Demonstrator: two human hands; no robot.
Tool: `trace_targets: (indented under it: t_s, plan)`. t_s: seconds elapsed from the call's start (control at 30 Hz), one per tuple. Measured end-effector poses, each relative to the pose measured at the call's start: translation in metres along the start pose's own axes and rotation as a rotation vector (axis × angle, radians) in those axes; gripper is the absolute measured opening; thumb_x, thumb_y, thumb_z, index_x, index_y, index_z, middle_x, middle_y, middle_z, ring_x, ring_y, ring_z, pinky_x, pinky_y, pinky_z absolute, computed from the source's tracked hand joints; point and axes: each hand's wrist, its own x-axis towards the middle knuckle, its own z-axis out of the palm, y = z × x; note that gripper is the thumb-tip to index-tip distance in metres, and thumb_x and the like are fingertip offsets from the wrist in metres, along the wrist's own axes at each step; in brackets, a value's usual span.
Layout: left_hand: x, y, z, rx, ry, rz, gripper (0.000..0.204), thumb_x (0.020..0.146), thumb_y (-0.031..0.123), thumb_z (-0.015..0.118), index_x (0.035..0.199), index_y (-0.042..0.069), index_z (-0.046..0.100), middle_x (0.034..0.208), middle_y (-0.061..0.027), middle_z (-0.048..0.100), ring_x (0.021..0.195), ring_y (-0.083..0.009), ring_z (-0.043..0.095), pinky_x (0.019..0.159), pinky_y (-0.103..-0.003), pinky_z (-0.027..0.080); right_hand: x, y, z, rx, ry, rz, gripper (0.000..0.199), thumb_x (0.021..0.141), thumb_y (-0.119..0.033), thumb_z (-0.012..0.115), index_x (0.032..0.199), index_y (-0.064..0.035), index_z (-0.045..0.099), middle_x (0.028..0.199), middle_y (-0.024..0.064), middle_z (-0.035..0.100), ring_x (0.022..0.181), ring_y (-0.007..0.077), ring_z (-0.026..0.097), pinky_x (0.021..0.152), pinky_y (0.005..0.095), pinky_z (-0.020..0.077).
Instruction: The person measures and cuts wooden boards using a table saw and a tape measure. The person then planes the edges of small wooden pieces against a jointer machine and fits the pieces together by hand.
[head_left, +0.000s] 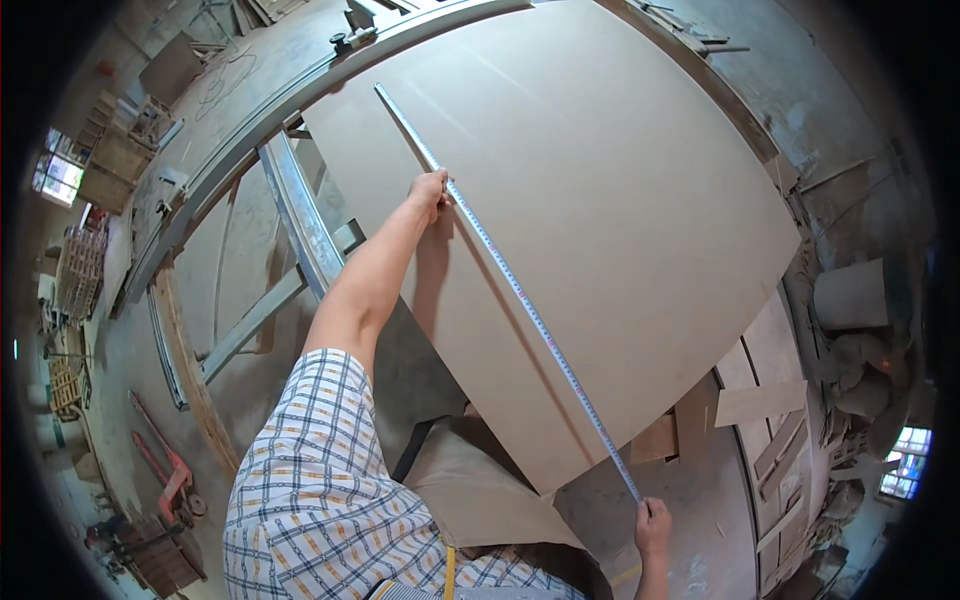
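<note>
A long silver tape measure with fine markings runs diagonally above a large flat grey-brown board. My left hand, reaching far forward, is closed around the blade towards its far end, and a short length sticks out beyond my fingers. At the lower right, past the board's near corner, my right hand grips the near end of the tape. No tape case shows at that hand; my fingers may cover it. The blade's shadow falls on the board beside it.
A metal rail curves along the board's left and far side, with a metal crossbeam under it. Wooden strips lie at the right. A red pallet jack stands at lower left. A brown apron covers my lap.
</note>
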Motion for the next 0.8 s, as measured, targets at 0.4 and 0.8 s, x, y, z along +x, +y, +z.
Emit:
trace_targets:
  t_s: [0.4, 0.8]
  plan:
    - [0.075, -0.031, -0.022, -0.055, -0.236, -0.195, 0.028, 0.111, 0.029, 0.06, 0.086, 0.017, 0.053, 0.069, 0.0039, 0.047, 0.051, -0.0085, 0.039, 0.043, -0.024, 0.034, 0.091, -0.085, 0.035, -0.099, 0.008, -0.005, 0.024, 0.102, -0.027, 0.061, 0.102, -0.0065, 0.074, 0.102, 0.0182, 0.07, 0.101, 0.0421, 0.067, 0.086, 0.0509, 0.0548]
    - [0.17, 0.035, -0.031, 0.419, 0.088, -0.047, 0.034, 0.11, 0.025, 0.059, 0.078, 0.015, 0.052, 0.064, 0.0039, 0.048, 0.051, -0.0071, 0.046, 0.041, -0.02, 0.04, 0.065, -0.011, -0.005, -0.139, -0.02, 0.163, 0.026, 0.102, -0.027, 0.062, 0.106, -0.0064, 0.076, 0.102, 0.016, 0.072, 0.102, 0.039, 0.069, 0.088, 0.0485, 0.0546]
